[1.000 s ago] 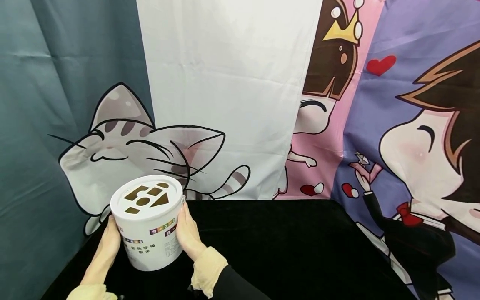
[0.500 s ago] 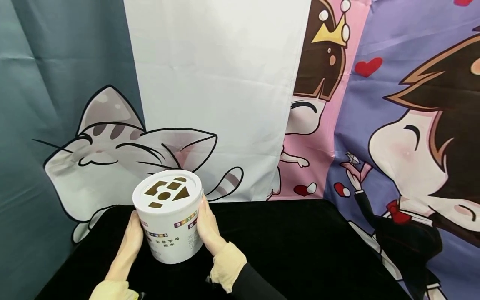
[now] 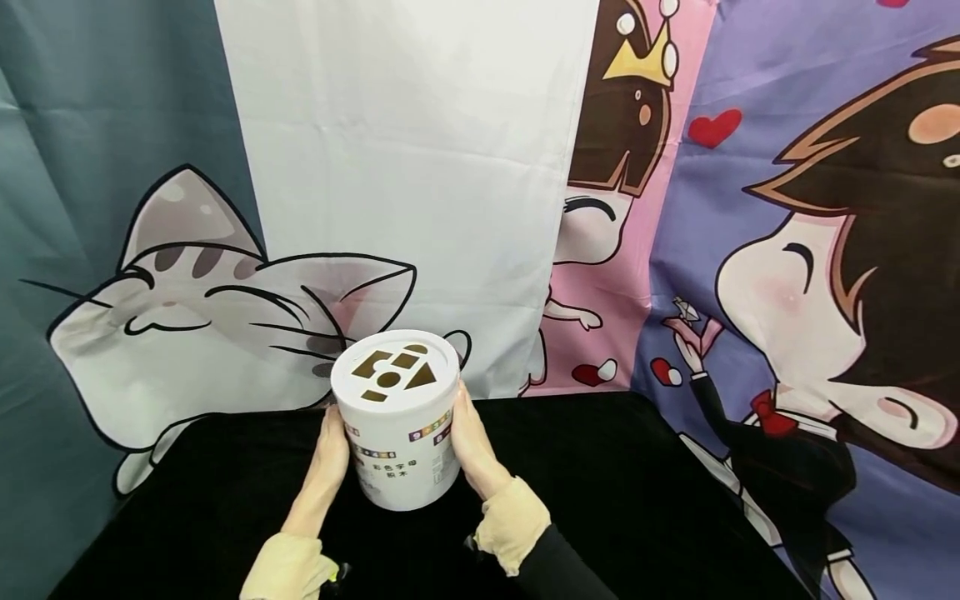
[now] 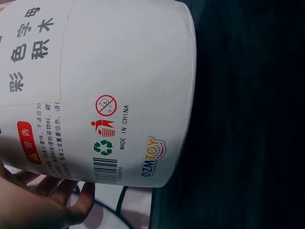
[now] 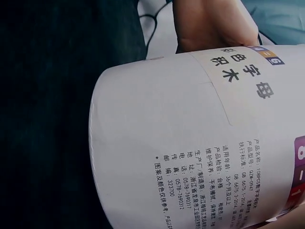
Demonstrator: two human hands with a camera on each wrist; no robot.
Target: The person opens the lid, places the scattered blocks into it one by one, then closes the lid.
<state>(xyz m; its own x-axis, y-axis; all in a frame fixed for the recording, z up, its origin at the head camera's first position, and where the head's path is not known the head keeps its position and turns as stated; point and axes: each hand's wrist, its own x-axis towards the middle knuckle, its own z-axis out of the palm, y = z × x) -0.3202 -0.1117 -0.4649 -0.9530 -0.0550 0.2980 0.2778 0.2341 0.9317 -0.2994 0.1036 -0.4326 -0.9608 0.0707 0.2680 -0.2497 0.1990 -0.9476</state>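
Both hands hold a white cylindrical toy-block tub (image 3: 405, 450) from opposite sides, over the black cloth. Its white lid (image 3: 442, 358) has several shaped cut-outs, including a circle and a triangle. My left hand (image 3: 330, 450) grips the tub's left side; in the left wrist view, that hand's fingers (image 4: 64, 191) bend along the wall. My right hand (image 3: 474, 442) grips the right side, fingertips near the lid's rim. Printed text and a barcode fill the wall in the left wrist view. In the right wrist view, the left hand (image 5: 214, 24) shows beyond the tub.
Black cloth (image 3: 600, 483) covers the table, its far edge just behind the tub. Behind it hangs a backdrop (image 3: 420, 150) printed with a cartoon cat and figures.
The two hands have carried the tub rightward and slightly farther back, keeping it upright. The head view has turned a little to the right, so the backdrop appears shifted left.
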